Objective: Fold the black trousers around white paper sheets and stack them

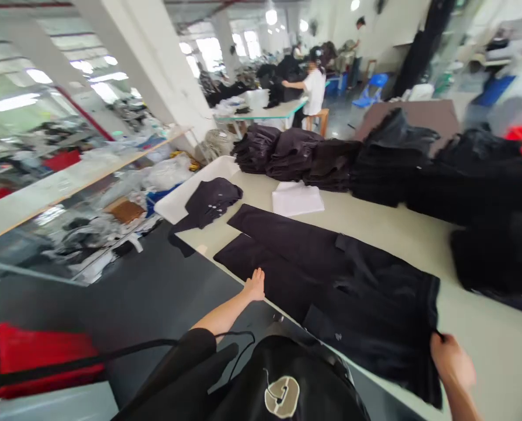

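Note:
A pair of black trousers (296, 275) lies spread on the pale table, legs toward the left and waistband at the right. My left hand (255, 285) rests at the near edge of the lower leg, fingers stretched out over the cloth. At the waistband, my right hand (452, 356) is closed on the fabric, slightly blurred. Small flaps stand up from the trouser sides. Beyond the leg ends lies a crumpled dark garment (212, 202) with small pale spots. A folded white sheet (297, 199) sits behind the trousers.
Stacks of dark garments (293, 153) line the far side of the table (484, 327), reaching round to the right. Scraps and plastic bags (105, 240) fill the space beneath a long shelf at left. A red container (45, 354) stands low left. Another person (314, 90) works at a table behind.

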A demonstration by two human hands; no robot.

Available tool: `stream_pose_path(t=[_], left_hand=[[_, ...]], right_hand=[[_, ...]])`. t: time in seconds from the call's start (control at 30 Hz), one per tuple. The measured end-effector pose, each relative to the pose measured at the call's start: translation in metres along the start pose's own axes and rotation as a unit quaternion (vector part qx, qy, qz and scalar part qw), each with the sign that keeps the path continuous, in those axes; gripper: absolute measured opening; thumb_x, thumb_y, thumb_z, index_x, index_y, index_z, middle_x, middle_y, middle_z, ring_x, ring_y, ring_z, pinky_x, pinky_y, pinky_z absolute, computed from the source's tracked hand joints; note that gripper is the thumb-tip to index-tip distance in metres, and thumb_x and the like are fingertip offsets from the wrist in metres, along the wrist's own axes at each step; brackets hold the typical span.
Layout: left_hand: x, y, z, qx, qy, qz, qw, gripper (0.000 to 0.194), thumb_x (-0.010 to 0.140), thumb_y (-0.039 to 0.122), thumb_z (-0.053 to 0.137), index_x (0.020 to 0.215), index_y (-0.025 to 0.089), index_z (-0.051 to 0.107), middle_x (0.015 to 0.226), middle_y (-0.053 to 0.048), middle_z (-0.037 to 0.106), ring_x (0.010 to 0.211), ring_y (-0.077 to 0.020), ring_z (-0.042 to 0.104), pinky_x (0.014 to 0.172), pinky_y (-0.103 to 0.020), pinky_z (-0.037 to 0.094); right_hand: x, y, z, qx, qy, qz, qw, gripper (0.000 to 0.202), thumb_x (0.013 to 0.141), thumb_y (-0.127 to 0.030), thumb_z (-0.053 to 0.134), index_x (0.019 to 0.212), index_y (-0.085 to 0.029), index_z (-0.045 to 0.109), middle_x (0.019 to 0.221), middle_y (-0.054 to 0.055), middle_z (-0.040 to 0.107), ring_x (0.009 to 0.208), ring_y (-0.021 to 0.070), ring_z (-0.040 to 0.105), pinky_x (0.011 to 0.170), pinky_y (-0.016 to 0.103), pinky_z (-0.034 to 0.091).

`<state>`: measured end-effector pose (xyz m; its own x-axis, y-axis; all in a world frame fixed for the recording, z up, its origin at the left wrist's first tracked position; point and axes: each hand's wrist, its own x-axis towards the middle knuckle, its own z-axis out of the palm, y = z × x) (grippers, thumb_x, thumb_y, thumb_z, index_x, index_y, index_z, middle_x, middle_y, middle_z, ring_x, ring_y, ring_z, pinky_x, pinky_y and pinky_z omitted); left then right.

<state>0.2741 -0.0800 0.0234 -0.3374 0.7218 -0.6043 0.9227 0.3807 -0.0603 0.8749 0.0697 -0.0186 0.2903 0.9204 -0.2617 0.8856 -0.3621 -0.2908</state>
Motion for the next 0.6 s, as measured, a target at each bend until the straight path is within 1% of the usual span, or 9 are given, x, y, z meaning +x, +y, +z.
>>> stream_pose_path(t=[0.07,0.13,0.2,0.27,0.33,0.4,0.47,0.53,0.6], left_hand=[[-0.001,0.001,0.002,0.014,0.005,-0.001,1.000,0.104,0.077,0.032,0.065,0.165,0.008,0.015,0.173,-0.023,0.002,0.161,-0.0368,0.009,0.120,-0.057,0.033],[0.004,0.001,0.006,0.040,0.010,-0.002,0.999,0.101,0.079,0.031,0.064,0.165,0.006,0.015,0.173,-0.025,0.004,0.161,-0.0367,0.010,0.120,-0.055,0.034],[0.013,0.001,0.011,0.077,0.011,-0.004,0.997,0.099,0.081,0.030,0.064,0.164,0.004,0.016,0.173,-0.027,0.006,0.161,-0.0365,0.011,0.119,-0.053,0.036],[0.021,0.000,0.015,0.114,0.016,-0.001,0.993,0.097,0.083,0.030,0.063,0.164,0.003,0.017,0.172,-0.029,0.007,0.161,-0.0363,0.012,0.118,-0.052,0.039],[0.024,0.001,0.018,0.138,0.024,0.005,0.990,0.096,0.083,0.031,0.064,0.163,0.003,0.019,0.172,-0.030,0.008,0.161,-0.0366,0.013,0.116,-0.051,0.041],[0.024,0.002,0.020,0.149,0.029,0.007,0.988,0.097,0.082,0.032,0.066,0.163,0.003,0.019,0.171,-0.031,0.010,0.160,-0.0372,0.015,0.115,-0.051,0.041],[0.024,0.003,0.021,0.153,0.031,0.006,0.988,0.099,0.082,0.033,0.066,0.163,0.004,0.019,0.170,-0.031,0.013,0.160,-0.0378,0.016,0.115,-0.051,0.041],[0.025,0.003,0.023,0.155,0.036,0.006,0.987,0.099,0.081,0.032,0.066,0.163,0.004,0.018,0.170,-0.031,0.015,0.159,-0.0388,0.018,0.115,-0.052,0.041],[0.028,0.002,0.025,0.157,0.043,0.008,0.987,0.099,0.081,0.030,0.064,0.163,0.002,0.018,0.170,-0.032,0.016,0.158,-0.0395,0.019,0.114,-0.053,0.041]], right_hand=[[-0.010,-0.014,-0.020,0.002,0.003,0.055,0.998,0.045,0.083,-0.049,0.041,0.094,-0.026,0.078,0.082,0.020,0.073,0.084,0.0404,0.075,0.070,0.053,0.057],[-0.012,-0.016,-0.038,0.046,0.017,0.080,0.996,0.038,0.083,-0.039,0.045,0.088,-0.019,0.077,0.080,0.019,0.074,0.085,0.0354,0.074,0.074,0.045,0.057],[-0.008,-0.006,-0.052,0.130,0.024,0.110,0.985,0.033,0.083,-0.031,0.044,0.078,-0.014,0.073,0.068,0.017,0.071,0.077,0.0291,0.071,0.073,0.038,0.056],[-0.005,0.009,-0.062,0.231,0.010,0.126,0.965,0.033,0.087,-0.027,0.041,0.080,-0.013,0.070,0.063,0.013,0.069,0.068,0.0226,0.068,0.067,0.032,0.055],[-0.004,0.021,-0.068,0.265,-0.007,0.139,0.954,0.030,0.089,-0.023,0.040,0.084,-0.013,0.068,0.065,0.011,0.070,0.062,0.0175,0.066,0.063,0.027,0.053],[-0.005,0.026,-0.069,0.257,-0.026,0.140,0.956,0.027,0.092,-0.021,0.042,0.087,-0.013,0.067,0.073,0.010,0.072,0.063,0.0149,0.065,0.064,0.024,0.052],[-0.004,0.021,-0.065,0.240,-0.037,0.134,0.961,0.026,0.094,-0.023,0.044,0.093,-0.012,0.068,0.084,0.012,0.074,0.070,0.0145,0.066,0.067,0.024,0.050],[-0.001,0.011,-0.056,0.225,-0.040,0.131,0.965,0.028,0.097,-0.030,0.049,0.101,-0.010,0.068,0.091,0.013,0.074,0.078,0.0153,0.066,0.072,0.024,0.049],[0.002,-0.004,-0.042,0.209,-0.051,0.130,0.968,0.037,0.095,-0.041,0.058,0.108,-0.008,0.068,0.096,0.015,0.074,0.085,0.0171,0.065,0.077,0.026,0.049]])
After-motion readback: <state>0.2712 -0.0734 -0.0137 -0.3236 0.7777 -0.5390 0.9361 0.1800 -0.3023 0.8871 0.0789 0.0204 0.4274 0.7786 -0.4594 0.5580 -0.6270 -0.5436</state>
